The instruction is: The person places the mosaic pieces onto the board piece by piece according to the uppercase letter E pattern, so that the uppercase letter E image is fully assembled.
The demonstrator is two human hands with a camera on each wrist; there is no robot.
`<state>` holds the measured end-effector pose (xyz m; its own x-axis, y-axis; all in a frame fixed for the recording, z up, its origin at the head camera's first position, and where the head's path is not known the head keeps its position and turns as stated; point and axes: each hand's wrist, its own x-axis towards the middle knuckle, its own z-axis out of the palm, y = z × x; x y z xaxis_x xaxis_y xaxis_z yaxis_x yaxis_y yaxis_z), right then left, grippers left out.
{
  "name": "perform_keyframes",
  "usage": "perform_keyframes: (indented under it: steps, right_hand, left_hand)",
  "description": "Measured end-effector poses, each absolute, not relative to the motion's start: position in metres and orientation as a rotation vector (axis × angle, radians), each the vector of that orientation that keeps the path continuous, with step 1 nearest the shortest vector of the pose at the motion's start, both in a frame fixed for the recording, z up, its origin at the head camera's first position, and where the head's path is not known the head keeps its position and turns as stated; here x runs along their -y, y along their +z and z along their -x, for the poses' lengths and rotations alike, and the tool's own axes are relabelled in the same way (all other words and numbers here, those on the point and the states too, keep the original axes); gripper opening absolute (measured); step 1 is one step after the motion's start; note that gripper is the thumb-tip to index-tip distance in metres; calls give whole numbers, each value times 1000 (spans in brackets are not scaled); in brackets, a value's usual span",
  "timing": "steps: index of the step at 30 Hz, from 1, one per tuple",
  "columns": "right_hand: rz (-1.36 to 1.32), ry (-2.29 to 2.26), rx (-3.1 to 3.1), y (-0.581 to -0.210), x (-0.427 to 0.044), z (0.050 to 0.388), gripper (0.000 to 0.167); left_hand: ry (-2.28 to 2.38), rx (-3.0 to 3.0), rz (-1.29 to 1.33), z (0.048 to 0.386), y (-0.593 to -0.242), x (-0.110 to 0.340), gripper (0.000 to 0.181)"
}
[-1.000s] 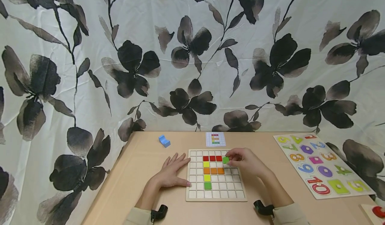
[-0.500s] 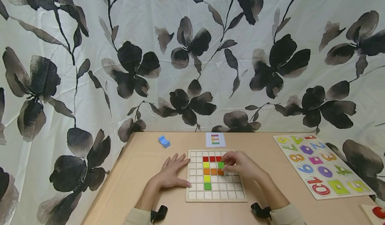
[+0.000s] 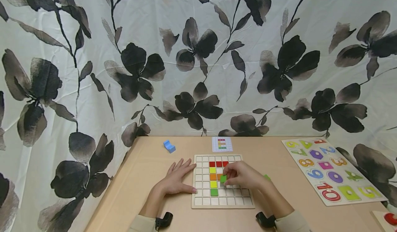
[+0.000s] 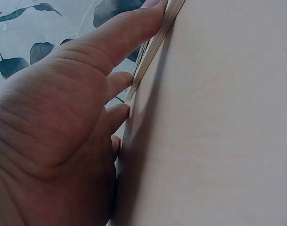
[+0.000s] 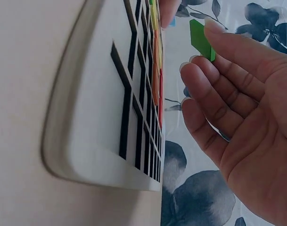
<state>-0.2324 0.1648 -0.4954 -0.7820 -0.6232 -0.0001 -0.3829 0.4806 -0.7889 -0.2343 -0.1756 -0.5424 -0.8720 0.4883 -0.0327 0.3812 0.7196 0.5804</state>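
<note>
A wooden grid board (image 3: pixel 203 206) lies on the table, holding red tiles (image 3: pixel 219 164), yellow and orange tiles, and one green tile (image 3: pixel 214 192) low in the column. My left hand (image 3: pixel 173 182) rests flat with spread fingers at the board's left edge, thumb and fingertips touching it. Between thumb and fingers my right hand (image 3: pixel 245 174) pinches another green tile (image 3: pixel 223 179) above the board, over the orange row's right part. That tile (image 5: pixel 200 38) shows tilted and apart from the board in the right wrist view. Part of the orange row is hidden behind my fingers.
A small pattern card (image 3: pixel 222 144) lies behind the board. To the left sits a blue curved block (image 3: pixel 169 146). A green piece (image 3: pixel 267 177) peeks out behind my right wrist. A number puzzle board (image 3: pixel 335 186) lies on the right. A floral curtain (image 3: pixel 242 87) hangs behind the table.
My right hand has moved left and toward me with the green tile, from beside the red row to over the orange row. My left hand has stayed in place.
</note>
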Motion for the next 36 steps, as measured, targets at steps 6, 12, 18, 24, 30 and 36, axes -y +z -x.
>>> perform_keyframes:
  steps: [6, 12, 18, 24, 30, 36]
  right_hand:
    - [851, -1154, -2430, -500, -160, 231, 21]
    - [811, -1095, -2376, -502, -157, 228, 20]
    - [839, -1065, -2338, -503, -154, 226, 21]
    - [867, -1042, -2327, -506, -152, 225, 22]
    - [859, -1045, -2323, -506, -150, 224, 24]
    - [873, -1044, -2327, -506, -150, 223, 25]
  left_hand:
    - [872, -2739, -701, 234, -542, 175, 105]
    - [867, -2745, -712, 234, -542, 176, 105]
    - [872, -2741, -702, 233, -541, 176, 105]
    - [873, -2744, -706, 233, -541, 176, 105]
    - [868, -2743, -695, 234, -542, 175, 105]
    - [862, -2745, -693, 234, -541, 175, 104]
